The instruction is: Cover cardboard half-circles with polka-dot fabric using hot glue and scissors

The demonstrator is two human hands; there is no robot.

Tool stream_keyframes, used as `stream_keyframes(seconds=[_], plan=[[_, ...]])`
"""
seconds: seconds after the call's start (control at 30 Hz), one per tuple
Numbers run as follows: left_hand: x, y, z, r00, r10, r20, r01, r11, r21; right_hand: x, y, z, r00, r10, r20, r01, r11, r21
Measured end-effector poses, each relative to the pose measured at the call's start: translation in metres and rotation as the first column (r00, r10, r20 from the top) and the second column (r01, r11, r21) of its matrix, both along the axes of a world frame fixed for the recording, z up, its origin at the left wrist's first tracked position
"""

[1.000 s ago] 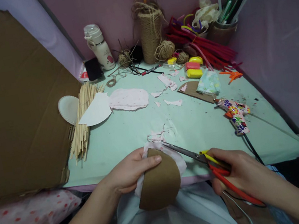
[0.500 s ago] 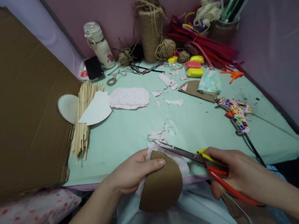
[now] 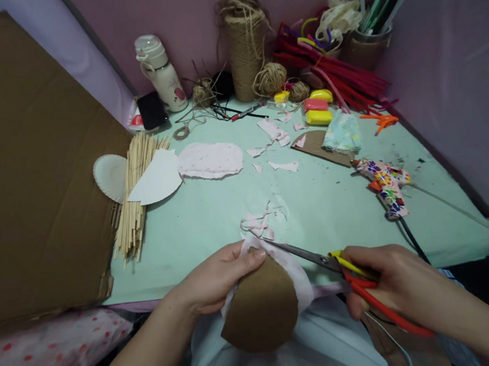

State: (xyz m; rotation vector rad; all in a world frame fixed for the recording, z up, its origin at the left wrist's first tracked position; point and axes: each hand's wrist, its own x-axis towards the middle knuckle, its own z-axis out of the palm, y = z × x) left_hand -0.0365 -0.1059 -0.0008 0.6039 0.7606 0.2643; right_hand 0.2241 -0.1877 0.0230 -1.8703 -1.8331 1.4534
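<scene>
My left hand [image 3: 223, 277] pinches a rounded piece of brown cardboard [image 3: 261, 311] near its top, thumb on the front. White fabric [image 3: 301, 280] lies behind the cardboard and sticks out past its edge. My right hand [image 3: 387, 278] is wrapped round the red and yellow handles of a pair of scissors [image 3: 305, 252]. The blades point left, their tips at the fabric's top edge close to my left thumb; they look nearly closed. Thin fabric trimmings [image 3: 258, 224] lie on the table just beyond the tips.
A flowered glue gun [image 3: 385, 184] with a cord lies at the right. Bamboo sticks [image 3: 136, 207], a white paper shape [image 3: 157, 179] and a pale fabric oval [image 3: 211, 159] lie left. Farther back are fabric scraps [image 3: 273, 131], a twine spool [image 3: 245, 51] and a bottle [image 3: 163, 75].
The scissors and my right hand have shifted slightly right and down. The cardboard has tilted a little, its lower end moving left and down. My left thumb sits slightly higher.
</scene>
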Motion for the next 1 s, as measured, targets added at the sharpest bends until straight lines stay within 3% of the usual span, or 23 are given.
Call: stream_keyframes(seconds=[0.3, 0.5, 1.0], plan=[[0.0020, 0.0038, -0.0012, 0.998, -0.005, -0.056, 0.008, 0.999, 0.051, 0.0007, 0.0011, -0.0014, 1.000, 0.012, 0.010, -0.012, 1.000, -0.007], [0.0044, 0.0032, -0.0017, 0.999, 0.006, -0.043, -0.003, 0.998, 0.069, -0.0004, 0.0016, -0.0053, 0.993, 0.023, 0.120, -0.026, 0.999, 0.023], [0.0058, 0.0015, 0.0018, 0.995, -0.094, -0.041, 0.100, 0.978, 0.183, -0.0027, 0.0035, -0.0050, 0.986, 0.053, 0.160, -0.066, 0.995, 0.077]])
